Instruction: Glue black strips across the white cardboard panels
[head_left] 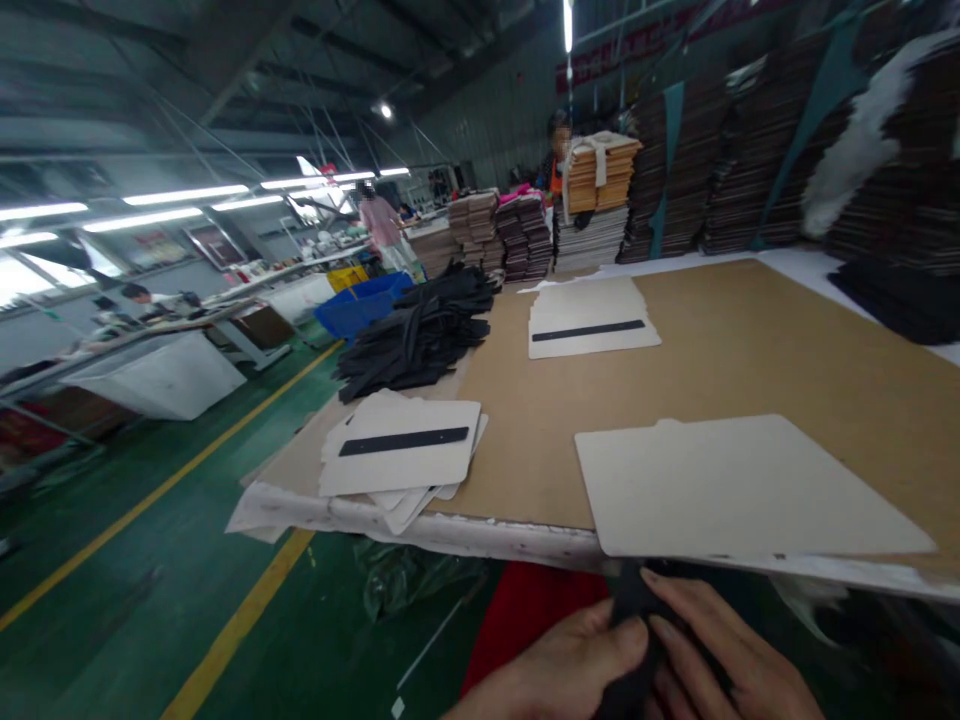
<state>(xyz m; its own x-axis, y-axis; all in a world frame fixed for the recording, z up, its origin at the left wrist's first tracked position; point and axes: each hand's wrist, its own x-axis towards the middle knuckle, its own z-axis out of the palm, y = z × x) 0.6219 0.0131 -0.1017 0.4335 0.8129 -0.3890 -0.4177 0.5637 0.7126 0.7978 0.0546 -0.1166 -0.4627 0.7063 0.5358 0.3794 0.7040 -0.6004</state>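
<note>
Both of my hands are low at the front, just off the table's near edge. My left hand [566, 660] pinches a piece of black fabric [634, 600] between thumb and fingers. My right hand [720, 645] grips the same fabric from the other side; part of the fabric is hidden behind the fingers. On the table above them lies a large cream sheet [735, 490]. To the left, a loose stack of cream panels [405, 470] has a black strip [405, 441] across its top one. Another stack of cream panels [589, 300] with a black strip [589, 330] lies farther back.
A heap of black strips [420, 330] covers the table's far left corner. Dark fabric [900, 300] lies at the right. Tall piles of dark pieces [772, 150] stand behind the brown tabletop [525, 450]. A blue bin [364, 305] and a person [382, 220] are beyond, at left.
</note>
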